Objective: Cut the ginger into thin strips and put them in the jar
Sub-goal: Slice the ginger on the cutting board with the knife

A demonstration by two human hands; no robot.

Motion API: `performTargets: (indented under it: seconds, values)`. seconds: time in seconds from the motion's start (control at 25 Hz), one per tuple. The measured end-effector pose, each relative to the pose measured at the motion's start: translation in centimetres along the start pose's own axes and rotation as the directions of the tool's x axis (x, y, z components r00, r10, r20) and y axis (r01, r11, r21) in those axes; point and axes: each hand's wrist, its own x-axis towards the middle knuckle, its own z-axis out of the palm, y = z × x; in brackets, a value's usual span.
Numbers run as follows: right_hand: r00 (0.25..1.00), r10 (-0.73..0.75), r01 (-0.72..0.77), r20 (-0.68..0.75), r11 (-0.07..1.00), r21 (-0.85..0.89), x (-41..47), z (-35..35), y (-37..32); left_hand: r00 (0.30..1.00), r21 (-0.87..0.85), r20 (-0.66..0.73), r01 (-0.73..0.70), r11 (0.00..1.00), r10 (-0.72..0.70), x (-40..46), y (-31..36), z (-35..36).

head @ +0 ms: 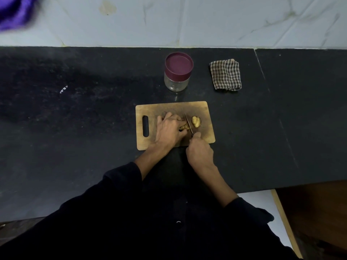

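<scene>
The ginger is seen in two parts on the wooden cutting board [174, 109]. The held ginger piece [185, 127] lies near the board's middle, mostly hidden under fingers, so its long axis cannot be told. The cut ginger piece [195, 121] lies just beside it at 3 o'clock, its long axis running roughly from 12 to 6 o'clock, with a pale face turned up. Between the two pieces the knife [188, 123] is set, its thin blade running from about 11 o'clock at the tip to 5 o'clock at the handle.

The held piece is pressed down by the left hand [169, 128], whose fingers are curled over it from 9 o'clock. The knife handle is gripped by the right hand [200, 151], placed at 5 o'clock from the ginger, at the board's near edge.

At 12 o'clock from the board, apart from it, the jar [176, 82] is stood upright on the dark surface [75, 119], with its maroon lid [179, 64] on. A folded checked cloth [225, 75] is laid at 3 o'clock from the jar.
</scene>
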Motion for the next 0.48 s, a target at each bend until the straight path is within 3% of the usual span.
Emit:
performTargets:
  seconds: [0.24,0.48]
  values:
    - [1.000,0.005,-0.005,0.017,1.000,0.029,1.0,-0.6,-0.9,0.999,-0.019,-0.044,0.024,1.000,-0.025,-0.2,0.2,0.3]
    - [0.992,0.009,-0.011,0.125,1.000,0.018,-1.6,-0.1,2.0,0.998,-0.021,-0.041,0.051,0.998,-0.052,-0.2,0.2,0.3]
